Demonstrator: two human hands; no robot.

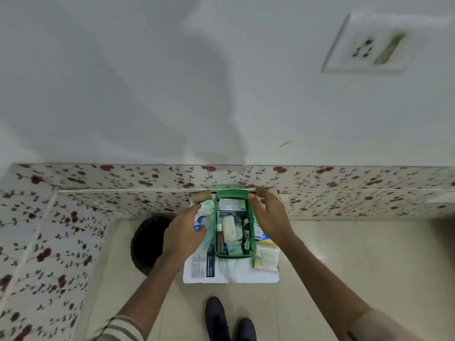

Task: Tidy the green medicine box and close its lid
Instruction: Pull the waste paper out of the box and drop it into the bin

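Hands (183, 231) (269, 217) flank open green medicine box (250, 232), left gripping packets (203, 217), right spread empty.

Glossy green plastic for the medicine box (251, 242), packed with printed card cartons and a smooth white plastic bottle (229, 228). Beneath it, a white marbled tabletop (236, 274), smooth and faintly shiny. Alongside, a printed paper leaflet (200, 265) and a crinkled yellow-and-white sachet pack (266, 259). Thin, translucent crumpled wrapping in the left hand (183, 233). Polished cream floor tiles (357, 262) catching the light; matt white painted wall (172, 82); floral-print covering (49, 230), smooth; dark woven basket (145, 242), rough-textured.
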